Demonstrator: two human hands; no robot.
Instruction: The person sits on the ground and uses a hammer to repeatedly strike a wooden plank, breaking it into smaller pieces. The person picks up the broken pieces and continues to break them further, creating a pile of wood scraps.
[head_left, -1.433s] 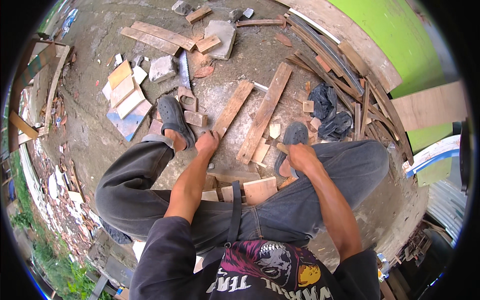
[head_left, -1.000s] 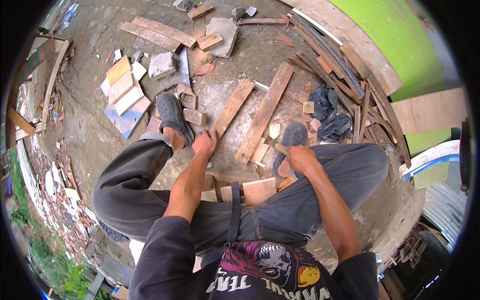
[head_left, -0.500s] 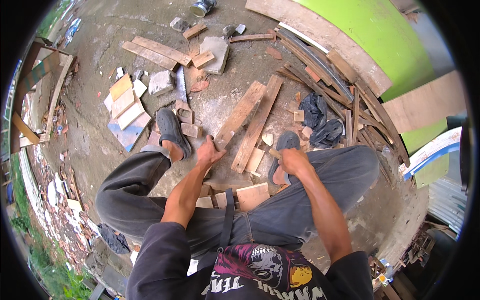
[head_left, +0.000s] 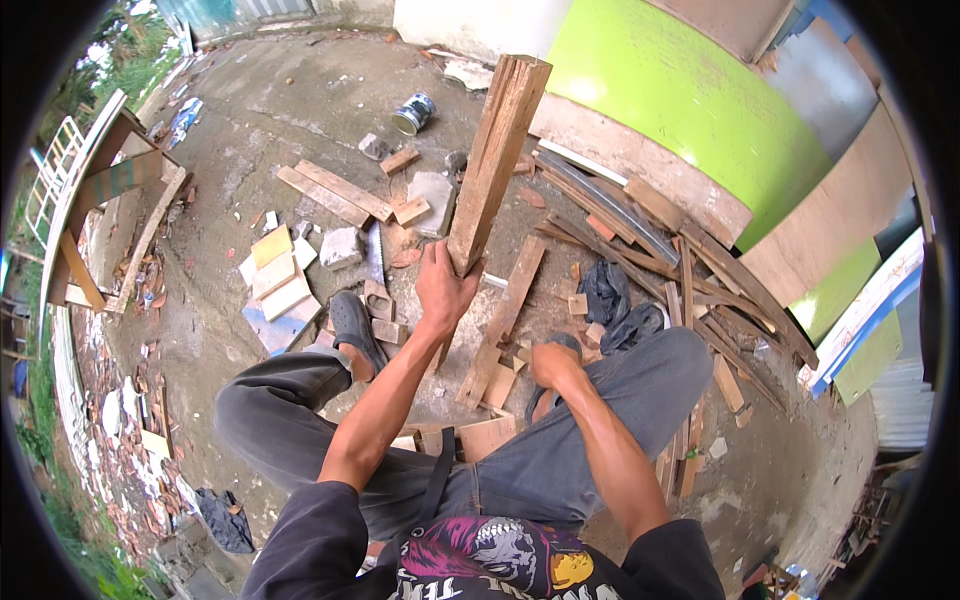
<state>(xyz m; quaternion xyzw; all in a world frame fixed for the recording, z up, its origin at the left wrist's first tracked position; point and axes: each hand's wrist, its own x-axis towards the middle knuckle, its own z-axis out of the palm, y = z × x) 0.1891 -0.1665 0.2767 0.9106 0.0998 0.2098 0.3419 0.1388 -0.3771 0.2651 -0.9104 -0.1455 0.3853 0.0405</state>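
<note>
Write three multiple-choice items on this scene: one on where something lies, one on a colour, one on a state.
1. Where does the tin can lie?
A. On the concrete ground beyond the raised plank
B. On the person's lap
C. On top of the green panel

2. What colour is the big panel leaning at the upper right?
A. Red
B. Bright green
C. Black

3. How is the wooden plank in the left hand held?
A. Flat on the ground
B. Lifted, its far end raised off the ground
C. Snapped into two pieces

Answers:
1. A, the can sits on bare concrete past the plank's top end.
2. B, the panel is lime green.
3. B, the left hand grips the plank's lower end and it points up, while the right hand rests low near the knee.
</note>
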